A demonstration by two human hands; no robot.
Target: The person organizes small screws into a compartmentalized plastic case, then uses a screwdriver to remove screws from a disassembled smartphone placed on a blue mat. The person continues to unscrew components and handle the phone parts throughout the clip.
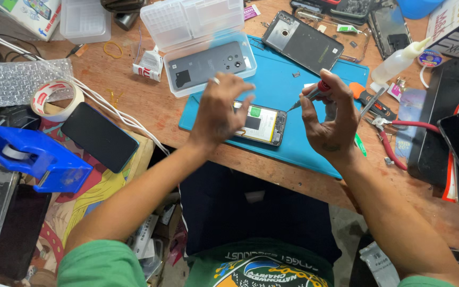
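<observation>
One grey phone back (206, 66), clear plastic case (197, 32)

We wear a green short-sleeved shirt; its sleeves show at the lower left and lower right corners of the frame, and both forearms are bare. A round multicoloured print with lettering sits on the shirt front at the bottom centre. A thin pale ring (216, 81) circles one finger of our left hand (220, 109). Our right hand (329, 119) carries a small dark mark near the wrist.

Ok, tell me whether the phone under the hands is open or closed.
Open: the phone lies on the blue mat with its back off and its insides exposed.
</observation>
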